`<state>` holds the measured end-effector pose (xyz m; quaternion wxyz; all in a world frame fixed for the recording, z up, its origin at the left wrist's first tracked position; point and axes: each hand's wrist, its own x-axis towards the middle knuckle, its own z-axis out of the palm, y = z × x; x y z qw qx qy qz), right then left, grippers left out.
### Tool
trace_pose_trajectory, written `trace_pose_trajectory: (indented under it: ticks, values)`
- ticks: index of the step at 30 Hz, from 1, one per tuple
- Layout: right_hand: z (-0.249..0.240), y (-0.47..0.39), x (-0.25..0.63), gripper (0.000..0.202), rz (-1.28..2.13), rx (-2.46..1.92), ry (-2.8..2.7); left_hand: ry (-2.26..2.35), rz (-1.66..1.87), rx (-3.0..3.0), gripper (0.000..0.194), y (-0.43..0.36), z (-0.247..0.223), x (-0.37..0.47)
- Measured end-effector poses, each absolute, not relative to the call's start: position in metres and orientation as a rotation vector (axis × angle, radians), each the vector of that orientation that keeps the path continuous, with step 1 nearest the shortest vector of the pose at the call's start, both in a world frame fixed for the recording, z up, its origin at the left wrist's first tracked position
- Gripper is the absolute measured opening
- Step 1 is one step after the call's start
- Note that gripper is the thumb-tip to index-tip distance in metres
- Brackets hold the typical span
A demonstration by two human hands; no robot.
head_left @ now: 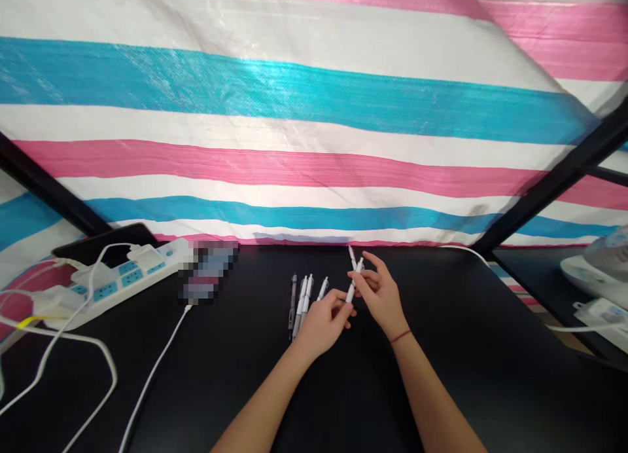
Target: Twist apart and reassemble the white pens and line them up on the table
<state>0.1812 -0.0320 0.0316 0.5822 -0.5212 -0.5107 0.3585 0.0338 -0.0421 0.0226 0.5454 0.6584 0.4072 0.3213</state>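
Note:
Between my hands is a white pen, held at a slant. My left hand is closed on its lower end, and my right hand pinches it near the top, with a red string round the wrist. Beyond my right hand's fingers, another white pen points away from me; its near part is hidden. Left of my left hand, a dark grey pen lies beside two white pens. One more white pen shows just past my left hand, partly covered by it.
A white power strip with plugs and cables lies at the left. Near it are a blurred-out phone on a white cable and a dark object. A striped sheet hangs behind the black table. White devices stand at the far right.

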Motion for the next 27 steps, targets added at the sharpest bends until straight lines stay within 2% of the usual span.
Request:
trace_pose_trajectory:
  ticks: [3, 7, 9, 19, 24, 27]
  values:
    - [0.029, -0.032, 0.181, 0.053, 0.872, -1.22, -1.235, 1.074, 0.924, 1.447, 0.026, -0.036, 0.017, 0.033]
    - [0.028, -0.034, 0.178, 0.027, 0.884, -1.222, -1.514, 1.106, 1.197, 1.208, 0.031, -0.027, 0.012, 0.03]
    - [0.029, -0.036, 0.175, 0.022, 0.837, -1.228, -1.645, 1.088, 1.251, 1.135, 0.032, -0.025, 0.012, 0.029]
    - [0.04, -0.041, 0.165, 0.015, 0.75, -1.213, -1.798, 1.003, 1.176, 1.083, 0.033, -0.028, 0.018, 0.028]
    - [0.032, -0.032, 0.182, 0.015, 0.666, -1.352, -1.592, 1.039, 1.214, 1.218, 0.036, -0.026, 0.016, 0.027]
    - [0.023, -0.023, 0.204, 0.023, 0.571, -1.552, -1.361, 1.133, 1.212, 1.258, 0.035, -0.024, 0.018, 0.022]
